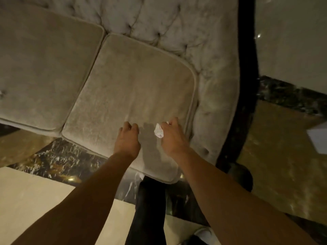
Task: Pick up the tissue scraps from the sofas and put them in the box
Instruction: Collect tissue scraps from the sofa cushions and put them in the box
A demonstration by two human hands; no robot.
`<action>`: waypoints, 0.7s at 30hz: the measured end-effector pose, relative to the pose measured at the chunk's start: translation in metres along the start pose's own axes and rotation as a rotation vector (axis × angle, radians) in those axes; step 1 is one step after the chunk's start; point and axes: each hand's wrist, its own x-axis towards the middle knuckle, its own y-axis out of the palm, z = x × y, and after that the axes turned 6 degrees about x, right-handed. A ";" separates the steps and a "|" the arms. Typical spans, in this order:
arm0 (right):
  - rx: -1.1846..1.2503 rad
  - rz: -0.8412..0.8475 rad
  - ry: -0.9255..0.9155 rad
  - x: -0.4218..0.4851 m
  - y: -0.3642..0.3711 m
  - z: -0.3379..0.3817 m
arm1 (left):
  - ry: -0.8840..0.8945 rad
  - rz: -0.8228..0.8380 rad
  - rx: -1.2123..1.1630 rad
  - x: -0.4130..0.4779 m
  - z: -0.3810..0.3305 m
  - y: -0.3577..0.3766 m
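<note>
A beige velvet sofa (134,82) with two seat cushions fills the upper view. My right hand (172,137) hovers over the front of the right cushion, shut on a crumpled white tissue scrap (158,132) that sticks out to the left of its fingers. My left hand (127,138) hangs just to the left of it, over the same cushion, fingers curled with nothing visible in them. A small pale speck, perhaps another scrap (2,93), lies at the far left edge of the left cushion. The box is only partly seen, if at all.
The tufted armrest (212,106) rises right of my hands. A white box-like corner (318,138) shows on the floor at the far right. Dark marble floor and a pale rug (35,195) lie below the sofa. My dark trouser leg (148,209) stands between my arms.
</note>
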 end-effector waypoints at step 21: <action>0.049 -0.622 0.482 -0.529 -0.309 -0.372 | 0.690 0.002 0.002 -0.370 -0.568 0.054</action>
